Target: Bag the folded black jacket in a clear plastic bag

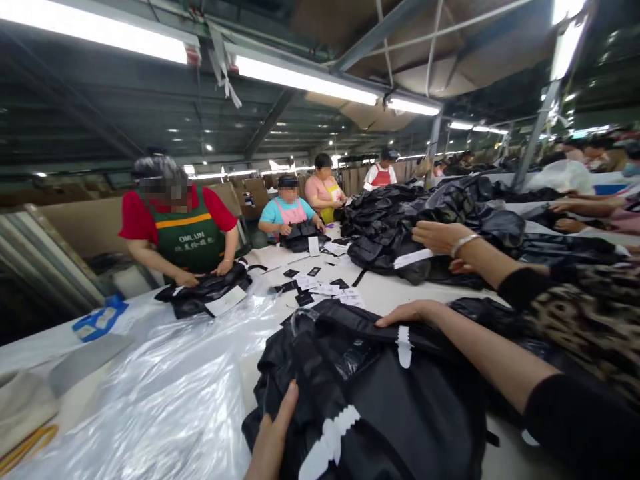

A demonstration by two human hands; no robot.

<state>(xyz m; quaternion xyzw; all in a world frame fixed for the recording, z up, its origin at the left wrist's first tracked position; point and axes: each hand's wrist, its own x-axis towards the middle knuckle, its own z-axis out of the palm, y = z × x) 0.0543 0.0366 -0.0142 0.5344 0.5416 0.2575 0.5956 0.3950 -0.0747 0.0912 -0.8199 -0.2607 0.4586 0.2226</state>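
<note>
Long white table (400,297) in a big work hall, with bright tube lights (305,79) up on the roof. Right in front lies a black bag (380,393) with white tags on it. The left hand (273,437) rests flat on the near edge of the bag, fingers open, not gripping. The right hand (410,312) lies flat on the far top edge of the bag, fingers stretched out, pressing it down. Clear plastic sheet (165,387) is spread on the table just left of the bag. Small black and white labels (320,288) lie on the table behind the bag. A co-worker's hand (437,237) with a bracelet reaches from the right onto a big pile of black bags (400,227). Across the table, a person in a green apron (187,237) presses both hands on another black bag (205,293). More people work farther back.
</note>
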